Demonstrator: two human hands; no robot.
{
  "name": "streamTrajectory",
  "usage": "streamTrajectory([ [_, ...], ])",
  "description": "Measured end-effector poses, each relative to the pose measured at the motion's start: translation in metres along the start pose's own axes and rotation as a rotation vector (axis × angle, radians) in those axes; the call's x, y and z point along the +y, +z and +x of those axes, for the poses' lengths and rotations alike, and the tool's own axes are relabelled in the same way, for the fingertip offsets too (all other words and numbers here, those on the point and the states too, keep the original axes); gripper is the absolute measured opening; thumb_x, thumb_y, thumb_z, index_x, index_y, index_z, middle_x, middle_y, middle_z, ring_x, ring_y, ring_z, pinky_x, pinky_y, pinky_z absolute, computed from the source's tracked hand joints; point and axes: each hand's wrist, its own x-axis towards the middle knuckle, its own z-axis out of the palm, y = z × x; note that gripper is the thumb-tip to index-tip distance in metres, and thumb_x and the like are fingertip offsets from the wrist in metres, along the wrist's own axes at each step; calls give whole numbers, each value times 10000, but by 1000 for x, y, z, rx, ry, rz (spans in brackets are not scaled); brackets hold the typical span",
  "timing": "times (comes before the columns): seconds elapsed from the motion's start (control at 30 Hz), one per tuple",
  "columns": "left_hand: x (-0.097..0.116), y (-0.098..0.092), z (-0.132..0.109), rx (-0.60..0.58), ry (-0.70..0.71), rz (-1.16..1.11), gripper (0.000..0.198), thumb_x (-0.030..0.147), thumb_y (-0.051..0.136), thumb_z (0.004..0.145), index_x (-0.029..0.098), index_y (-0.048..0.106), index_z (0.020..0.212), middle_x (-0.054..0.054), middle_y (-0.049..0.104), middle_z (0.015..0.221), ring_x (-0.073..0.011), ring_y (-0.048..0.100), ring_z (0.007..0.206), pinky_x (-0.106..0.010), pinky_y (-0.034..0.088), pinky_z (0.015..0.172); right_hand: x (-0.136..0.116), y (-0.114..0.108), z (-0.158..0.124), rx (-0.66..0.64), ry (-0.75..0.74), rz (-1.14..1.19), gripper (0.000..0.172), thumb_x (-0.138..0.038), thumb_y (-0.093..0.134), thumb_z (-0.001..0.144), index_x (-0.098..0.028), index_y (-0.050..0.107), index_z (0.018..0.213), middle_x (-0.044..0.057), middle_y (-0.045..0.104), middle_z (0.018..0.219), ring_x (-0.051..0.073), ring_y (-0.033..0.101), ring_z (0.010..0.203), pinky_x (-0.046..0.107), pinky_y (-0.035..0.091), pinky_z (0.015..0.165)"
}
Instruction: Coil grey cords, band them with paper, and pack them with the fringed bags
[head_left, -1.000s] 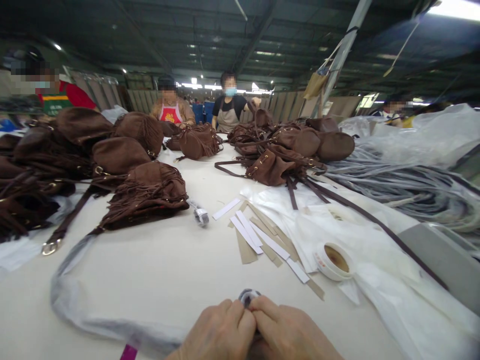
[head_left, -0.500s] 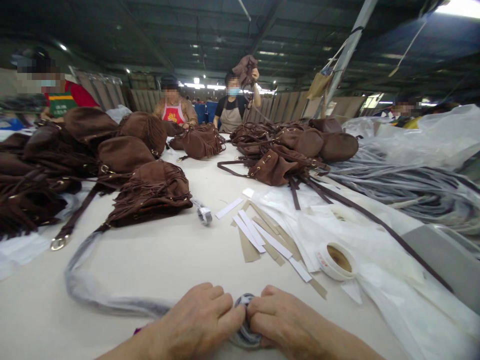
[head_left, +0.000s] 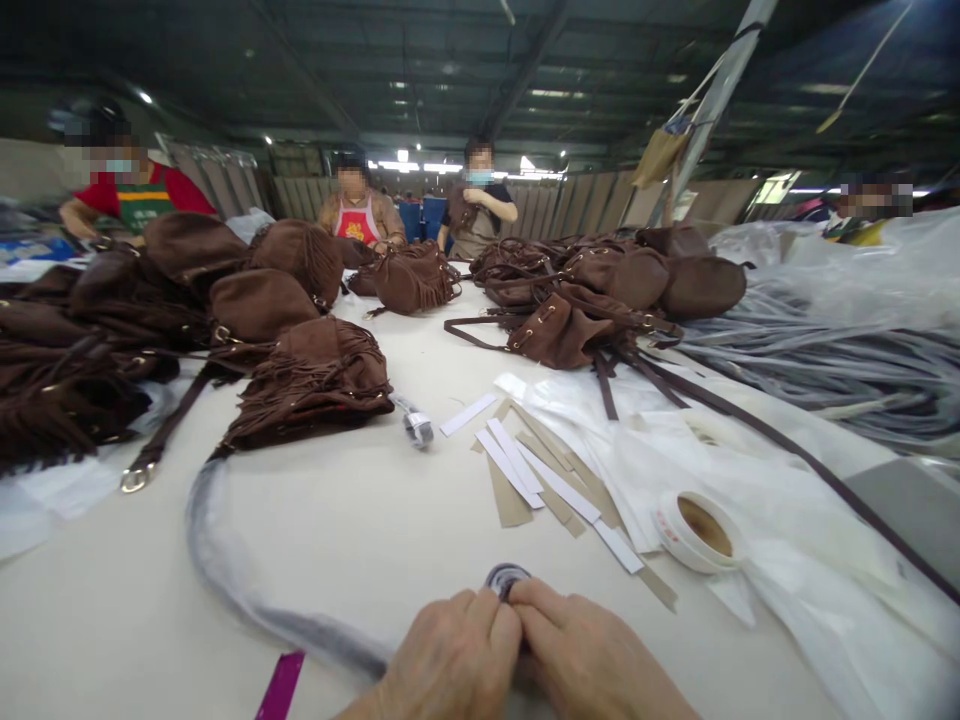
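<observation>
In the head view, the left hand (head_left: 454,655) and the right hand (head_left: 592,650) are side by side at the near edge of the picture, low over the worktop (head_left: 135,590). Both are closed, thumbs and fingers bunched together, pinching a small grey coil (head_left: 508,577) that shows just past the fingertips; its lower part is hidden by the hands. From behind the left hand a strap (head_left: 300,628) in cloudy plastic film curves away leftward and up to the corner of a brown fringed bag (head_left: 315,385). A purple strip (head_left: 280,687) lies just beside this strap, near the left hand. Beyond the hands, a small wrapped bundle (head_left: 418,430) rests next to the fringed bag, and white paper strips (head_left: 510,462) overlap tan strips (head_left: 504,500) in a loose spread. To the right of these, a roll of tape (head_left: 673,538) lies on white plastic sheeting (head_left: 802,590). More brown bags (head_left: 626,280) are heaped farther back on both sides, with grey wrapped straps (head_left: 825,375) piled at far right. Across the worktop, a person in a red apron (head_left: 356,222) stands behind the bags
</observation>
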Motion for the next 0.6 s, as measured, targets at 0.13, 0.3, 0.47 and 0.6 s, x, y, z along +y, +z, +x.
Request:
streamTrajectory([
  [0.13, -6, -9, -8, 20, 41, -31, 214, 116, 614, 848, 183, 478, 999, -17, 637, 880, -201, 595, 717, -319, 516, 641, -2, 13, -8, 199, -101, -135, 305, -71, 298, 957, -152, 589, 994, 94, 678, 935, 198, 566, 650, 307, 414, 605],
  [0.3, -32, -33, -21, 27, 68, 66, 207, 100, 579, 879, 201, 464, 1019, 4, 619, 876, -195, 571, 724, -316, 474, 641, 6, 11, -6, 95, -117, -44, 211, -101, 393, 967, -175, 583, 915, 54, 653, 917, 191, 540, 701, 293, 396, 626],
  [0.47, -45, -44, -12, 113, 364, 180, 218, 147, 541, 939, 199, 472, 1139, 12, 555, 790, -176, 497, 648, -320, 386, 567, 11, 0, 1, -103, -198, 40, 114, -115, 529, 927, -180, 562, 840, 15, 628, 867, 165, 527, 700, 274, 377, 614],
  [0.6, -49, -49, 0, 65, 439, 131, 106, 181, 600, 923, 209, 499, 939, 20, 540, 789, -152, 488, 658, -297, 374, 561, 23, 0, 5, -219, -255, 157, 178, -158, 476, 967, -194, 549, 809, -14, 638, 891, 137, 550, 717, 242, 393, 620],
])
